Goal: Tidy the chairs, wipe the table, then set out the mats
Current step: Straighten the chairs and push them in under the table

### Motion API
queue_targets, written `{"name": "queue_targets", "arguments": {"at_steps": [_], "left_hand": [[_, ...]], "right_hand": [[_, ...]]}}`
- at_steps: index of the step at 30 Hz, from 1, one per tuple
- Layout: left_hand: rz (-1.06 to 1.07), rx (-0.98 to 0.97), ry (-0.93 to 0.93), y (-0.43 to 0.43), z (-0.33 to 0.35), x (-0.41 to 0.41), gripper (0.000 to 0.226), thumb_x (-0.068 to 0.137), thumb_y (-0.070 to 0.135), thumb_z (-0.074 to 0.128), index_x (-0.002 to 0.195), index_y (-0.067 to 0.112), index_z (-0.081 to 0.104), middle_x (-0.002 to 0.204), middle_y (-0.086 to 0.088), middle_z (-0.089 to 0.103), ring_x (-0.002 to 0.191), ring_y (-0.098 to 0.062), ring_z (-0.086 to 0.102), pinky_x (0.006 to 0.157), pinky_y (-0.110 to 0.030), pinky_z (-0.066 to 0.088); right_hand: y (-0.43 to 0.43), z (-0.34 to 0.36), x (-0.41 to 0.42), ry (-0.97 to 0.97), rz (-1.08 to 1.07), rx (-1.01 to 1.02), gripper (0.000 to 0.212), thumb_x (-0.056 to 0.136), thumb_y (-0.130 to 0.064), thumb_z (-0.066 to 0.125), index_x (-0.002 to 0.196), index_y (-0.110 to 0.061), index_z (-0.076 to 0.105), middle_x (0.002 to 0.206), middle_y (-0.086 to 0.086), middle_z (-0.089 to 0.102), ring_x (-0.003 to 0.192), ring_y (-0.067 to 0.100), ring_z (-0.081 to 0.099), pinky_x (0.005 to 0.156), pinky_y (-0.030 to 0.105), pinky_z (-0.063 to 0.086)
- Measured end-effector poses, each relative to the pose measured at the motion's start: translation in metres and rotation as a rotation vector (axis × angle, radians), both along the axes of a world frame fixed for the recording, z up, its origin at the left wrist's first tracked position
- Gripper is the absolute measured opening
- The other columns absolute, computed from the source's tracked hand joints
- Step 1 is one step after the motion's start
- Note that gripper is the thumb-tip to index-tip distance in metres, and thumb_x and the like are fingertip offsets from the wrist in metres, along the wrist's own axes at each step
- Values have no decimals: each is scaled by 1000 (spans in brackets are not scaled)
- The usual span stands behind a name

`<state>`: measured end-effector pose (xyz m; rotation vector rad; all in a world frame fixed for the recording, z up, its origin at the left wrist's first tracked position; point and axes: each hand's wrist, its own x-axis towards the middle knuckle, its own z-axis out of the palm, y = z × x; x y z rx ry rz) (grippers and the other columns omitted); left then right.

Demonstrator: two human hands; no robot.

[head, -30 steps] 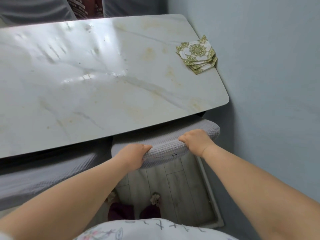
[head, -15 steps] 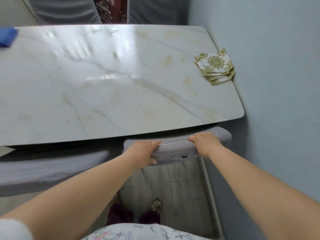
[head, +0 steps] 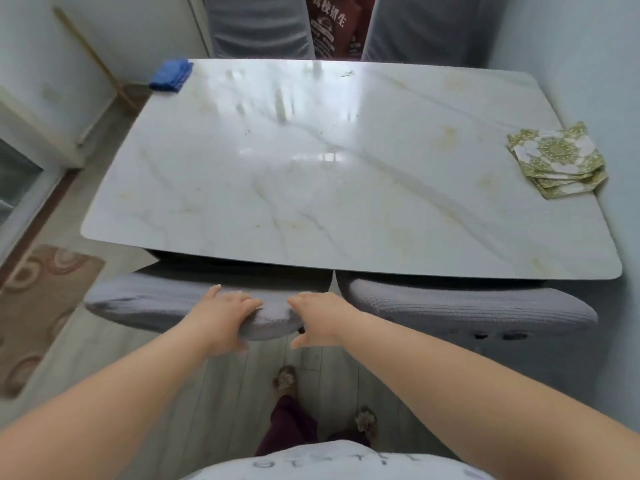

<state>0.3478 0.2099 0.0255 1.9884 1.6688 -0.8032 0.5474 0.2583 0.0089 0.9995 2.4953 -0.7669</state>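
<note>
The white marble table (head: 311,202) fills the middle of the view. Two grey-covered chairs are pushed in against its near edge: the left chair (head: 145,303) and the right chair (head: 467,306). My left hand (head: 225,313) grips the top of the left chair's backrest near its right end. My right hand (head: 318,317) clasps that same end, fingers above and thumb below. A stack of green floral mats (head: 557,161) lies at the table's right edge. A folded blue cloth (head: 171,75) sits on the far left corner.
Two more grey chairs (head: 256,26) (head: 426,29) stand at the table's far side with a red bag (head: 334,26) between them. A wall (head: 616,81) runs close along the right. A patterned rug (head: 38,306) lies left; a wooden stick (head: 93,60) leans far left.
Both hands have left the right chair's backrest and moved over to the left chair's right end. The view has pulled back and swung left, showing the whole table.
</note>
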Motion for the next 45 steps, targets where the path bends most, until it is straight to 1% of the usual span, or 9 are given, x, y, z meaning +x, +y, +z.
{"name": "queue_targets", "arguments": {"at_steps": [2,5,9,19,29,32,36,40,45], "left_hand": [[70,11,68,-8,-6,-32,68,84,28,60,143,37,27,147,10,38,136,-13,35,117,-48,11],[249,36,131,-11,-14,-60,70,85,7,49,139,47,30,145,13,41,135,-13,36,114,-57,9],[294,13,144,-1,-21,-56,65,86,12,51,135,51,35,140,12,42,134,-14,34,111,-60,9],[225,144,74,12,-30,-68,65,87,6,46,136,48,36,137,13,44,131,-14,35,110,-63,10],[211,117,97,17,-29,-68,60,87,13,46,135,47,36,135,12,46,129,-14,37,109,-55,17],[218,75,92,16,-23,-67,63,85,13,49,136,46,34,134,11,46,128,-16,39,108,-50,22],[212,60,-27,14,-17,-73,56,82,29,56,133,42,38,130,10,50,125,-17,42,101,-40,26],[332,1,-264,16,5,-88,69,81,54,61,142,40,33,142,11,47,131,-18,42,107,-35,27],[479,79,-383,19,35,-110,56,91,54,50,142,35,37,140,13,49,126,-15,48,105,-33,35]], "right_hand": [[-8,-5,-33,-13,11,-6,53,81,-47,68,117,-13,49,114,9,59,102,30,57,74,38,45],[-16,-6,-72,-40,12,36,30,88,-27,60,112,-11,49,108,11,59,98,32,56,72,40,40],[-16,-6,-92,-88,-35,2,22,88,-1,44,109,-8,48,111,15,58,102,36,55,91,52,41],[1,-6,-98,-90,-72,2,25,86,3,45,108,-10,49,113,14,57,105,34,53,94,51,39],[8,-11,-98,-120,-67,-13,21,87,2,46,102,-13,46,108,13,57,101,33,53,92,49,38],[11,-6,-97,-145,-59,-38,15,90,-10,53,102,-14,45,106,13,57,100,33,55,85,43,42],[18,8,-95,-186,-15,-71,37,83,-30,67,111,-12,49,107,11,60,92,29,55,71,34,41],[28,26,-100,-205,-79,-127,72,82,-45,69,142,-19,38,130,8,55,116,28,53,95,40,47],[42,51,-124,-111,-93,-135,74,85,-50,63,147,-20,34,142,4,49,126,24,49,103,39,43]]}}
